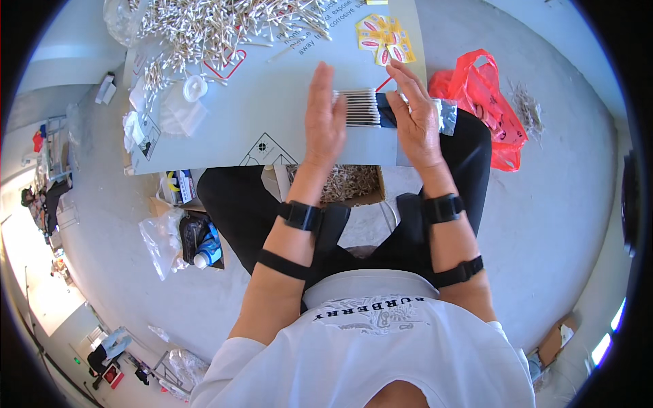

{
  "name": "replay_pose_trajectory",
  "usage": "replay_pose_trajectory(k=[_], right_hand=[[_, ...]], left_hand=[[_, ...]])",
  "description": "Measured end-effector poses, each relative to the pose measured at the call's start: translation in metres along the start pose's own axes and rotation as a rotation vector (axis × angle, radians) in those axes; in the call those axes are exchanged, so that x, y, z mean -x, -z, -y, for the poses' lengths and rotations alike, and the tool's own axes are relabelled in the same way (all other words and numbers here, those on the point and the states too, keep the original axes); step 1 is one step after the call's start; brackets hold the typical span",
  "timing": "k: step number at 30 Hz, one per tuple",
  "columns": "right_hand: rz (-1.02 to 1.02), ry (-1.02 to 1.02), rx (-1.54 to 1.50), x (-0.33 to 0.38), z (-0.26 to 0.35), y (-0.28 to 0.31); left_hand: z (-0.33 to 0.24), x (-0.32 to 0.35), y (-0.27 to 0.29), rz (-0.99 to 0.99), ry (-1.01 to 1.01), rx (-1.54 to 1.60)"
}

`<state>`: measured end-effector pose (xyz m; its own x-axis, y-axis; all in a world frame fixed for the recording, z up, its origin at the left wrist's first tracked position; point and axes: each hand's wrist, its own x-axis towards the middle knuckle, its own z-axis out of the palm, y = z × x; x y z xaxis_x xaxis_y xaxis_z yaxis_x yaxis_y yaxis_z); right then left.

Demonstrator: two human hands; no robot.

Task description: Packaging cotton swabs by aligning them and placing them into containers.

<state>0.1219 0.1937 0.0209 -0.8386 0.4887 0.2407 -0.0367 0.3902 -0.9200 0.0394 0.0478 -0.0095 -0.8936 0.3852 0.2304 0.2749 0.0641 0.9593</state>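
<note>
A neat row of cotton swabs [362,109] lies side by side between my two hands, near the table's front edge. My left hand [325,121] stands flat at the row's left end, fingers stretched out and together, palm facing the swabs. At the other end my right hand [417,122] has its fingers extended over a dark blue piece [386,111] beside the swabs. Part of that piece is hidden beneath the hand. Past my right hand a shiny clear plastic wrapper [447,115] sticks out. A big loose heap of cotton swabs [204,30] covers the table's far left.
Yellow-and-white paper labels [386,39] lie at the back right of the grey table [258,115]. A round white lid [194,88] sits near the heap. A red plastic bag [479,98] stands right of the table. Below the edge is a cardboard box [371,197] of swabs.
</note>
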Motion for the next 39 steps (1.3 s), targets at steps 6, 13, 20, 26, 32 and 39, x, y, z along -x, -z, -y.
replay_pose_trajectory(k=[6, 13, 20, 26, 32, 39], right_hand=[[0.349, 0.305, 0.737, 0.002, -0.013, 0.022], [0.283, 0.335, 0.738, 0.011, -0.033, 0.015], [0.276, 0.318, 0.712, 0.011, -0.034, 0.012], [0.238, 0.379, 0.755, 0.009, -0.030, 0.012], [0.329, 0.439, 0.818, 0.007, -0.039, 0.016], [0.089, 0.066, 0.904, 0.033, -0.046, 0.053]], left_hand=[[-0.013, 0.018, 0.002, 0.478, -0.218, -0.898], [-0.011, 0.022, 0.005, 0.505, -0.189, -0.977], [-0.011, 0.022, 0.004, 0.523, -0.157, -1.013], [-0.010, 0.022, 0.004, 0.522, -0.156, -1.000], [-0.010, 0.023, 0.004, 0.556, -0.155, -1.006], [-0.009, 0.025, 0.003, 0.534, -0.185, -1.014]])
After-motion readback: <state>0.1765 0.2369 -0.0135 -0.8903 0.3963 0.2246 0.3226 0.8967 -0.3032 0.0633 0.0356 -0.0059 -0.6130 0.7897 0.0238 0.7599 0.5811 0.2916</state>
